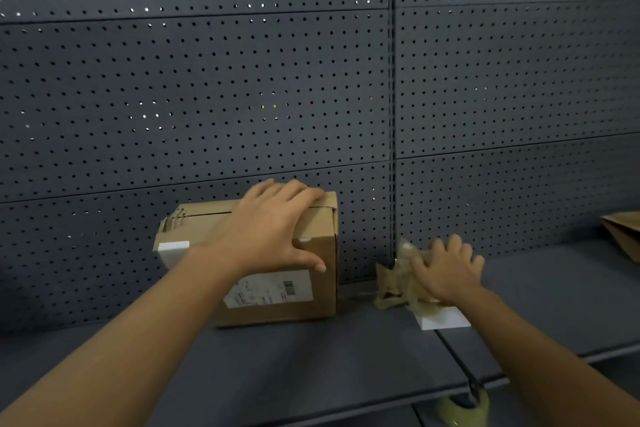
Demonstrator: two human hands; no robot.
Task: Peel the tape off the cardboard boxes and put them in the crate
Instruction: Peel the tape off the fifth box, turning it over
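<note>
A brown cardboard box [284, 302] with a white shipping label stands on the dark shelf [311, 364] against the pegboard wall. My left hand [273, 229] lies over its top right corner, fingers spread across the top and thumb down the front face. Torn tape remains at the box's top left corner. To the right, my right hand [446, 274] presses on a crumpled wad of peeled brown tape [394, 282] lying on the shelf. No crate is in view.
A small white block [446, 321] lies under the tape wad near my right wrist. Another cardboard piece [623, 236] shows at the far right edge. A yellowish roll [464, 409] sits below the shelf's front edge. The pegboard wall [242, 97] backs the shelf.
</note>
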